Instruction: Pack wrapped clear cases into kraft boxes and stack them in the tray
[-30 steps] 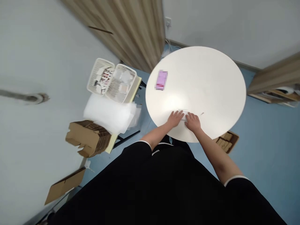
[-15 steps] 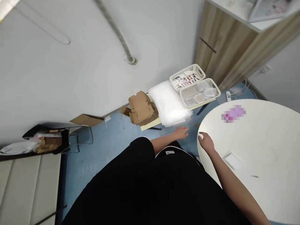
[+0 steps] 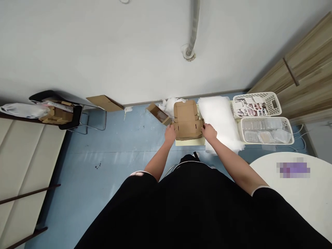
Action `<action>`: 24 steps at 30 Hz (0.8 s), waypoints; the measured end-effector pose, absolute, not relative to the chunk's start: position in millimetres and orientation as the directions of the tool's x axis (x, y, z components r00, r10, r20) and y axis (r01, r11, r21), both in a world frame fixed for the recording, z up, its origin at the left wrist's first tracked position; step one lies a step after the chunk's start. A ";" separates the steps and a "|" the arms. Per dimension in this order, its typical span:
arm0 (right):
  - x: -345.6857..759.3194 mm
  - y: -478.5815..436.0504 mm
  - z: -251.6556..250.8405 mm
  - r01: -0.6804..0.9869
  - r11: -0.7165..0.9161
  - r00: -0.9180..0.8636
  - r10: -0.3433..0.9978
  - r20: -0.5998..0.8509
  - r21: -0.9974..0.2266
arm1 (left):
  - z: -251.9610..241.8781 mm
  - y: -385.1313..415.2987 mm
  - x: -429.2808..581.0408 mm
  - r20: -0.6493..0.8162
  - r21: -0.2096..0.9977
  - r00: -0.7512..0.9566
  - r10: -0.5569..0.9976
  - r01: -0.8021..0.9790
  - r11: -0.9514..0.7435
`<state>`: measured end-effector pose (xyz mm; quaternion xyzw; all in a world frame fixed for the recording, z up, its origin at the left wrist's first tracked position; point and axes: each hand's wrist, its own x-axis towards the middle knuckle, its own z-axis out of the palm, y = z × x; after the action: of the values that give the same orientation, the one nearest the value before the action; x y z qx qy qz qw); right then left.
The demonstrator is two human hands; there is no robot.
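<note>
A stack of flat brown cardboard box blanks (image 3: 187, 119) lies on a low yellowish table (image 3: 189, 142) by the wall. My left hand (image 3: 170, 134) grips the stack's left edge and my right hand (image 3: 209, 131) grips its right edge, fingers curled against the cardboard. Right of the stack lies a pile of white foam sheets (image 3: 219, 117).
Two white baskets (image 3: 267, 129) with small packets stand right of the foam. The round white table (image 3: 298, 193) is at the lower right with a blurred purple item (image 3: 293, 169). A black chair (image 3: 66, 114) holding cardboard, loose boxes (image 3: 158, 113) and a beige bench (image 3: 23, 166) are at the left.
I have turned left, away from the round table. Both hands left the table top and moved to the cardboard stack, taking hold of its two sides.
</note>
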<state>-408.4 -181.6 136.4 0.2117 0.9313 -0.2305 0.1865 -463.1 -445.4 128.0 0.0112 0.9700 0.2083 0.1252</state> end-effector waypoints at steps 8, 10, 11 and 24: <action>-427.2 -172.7 130.2 0.445 0.872 -0.823 0.310 -0.476 -0.202 | 125.1 -448.5 -480.2 -0.330 0.415 -0.943 -0.039 -0.182 0.891; -426.6 -172.8 134.0 0.449 0.872 -0.818 0.313 -0.483 -0.194 | 129.9 -447.3 -483.3 -0.332 0.433 -0.943 -0.026 -0.177 0.884; -426.1 -173.1 136.3 0.452 0.870 -0.817 0.316 -0.482 -0.196 | 132.7 -447.3 -484.9 -0.329 0.450 -0.944 -0.018 -0.173 0.876; -419.6 -166.1 146.2 0.548 0.687 -0.831 0.383 -0.404 -0.477 | 158.3 -450.6 -479.0 -0.233 0.681 -0.959 -0.160 -0.278 0.677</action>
<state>-419.6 -166.1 146.2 0.2563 0.9080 -0.3017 0.1373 -479.0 -450.6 158.3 -0.1201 0.9124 0.3836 0.0770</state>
